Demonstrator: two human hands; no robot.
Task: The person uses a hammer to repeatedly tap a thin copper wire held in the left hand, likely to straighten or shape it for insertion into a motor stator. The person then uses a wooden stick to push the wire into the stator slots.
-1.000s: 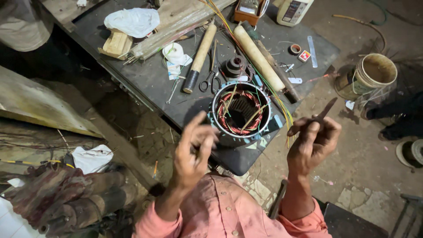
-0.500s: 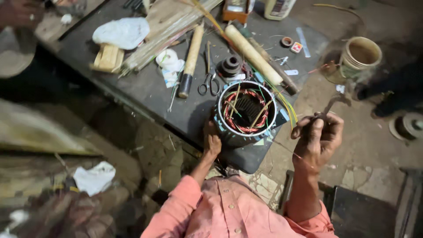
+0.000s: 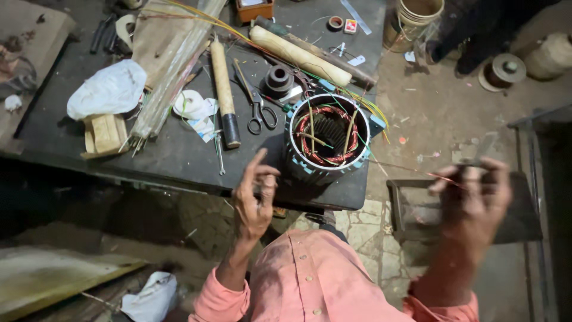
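Observation:
A round motor stator (image 3: 327,136) with red and copper windings stands at the near right corner of the dark workbench (image 3: 173,152). My left hand (image 3: 255,197) is raised just left of it, index finger up, the other fingers curled; nothing shows in it. My right hand (image 3: 475,198), blurred, is out to the right over the floor, pinching a thin copper wire (image 3: 411,171) that runs back to the stator, with a dark slim tool (image 3: 484,148) held in the same hand.
On the bench lie scissors (image 3: 257,110), a wooden-handled tool (image 3: 223,89), a long pale roll (image 3: 301,56), a white bag (image 3: 108,89), a small wooden block (image 3: 105,133) and bundled sticks (image 3: 173,71). A bucket (image 3: 412,21) and spools (image 3: 503,70) stand on the floor at right.
My right hand has pulled out to the right, drawing the wire away from the stator. My left hand let go of the stator's edge and lifted with its index finger raised.

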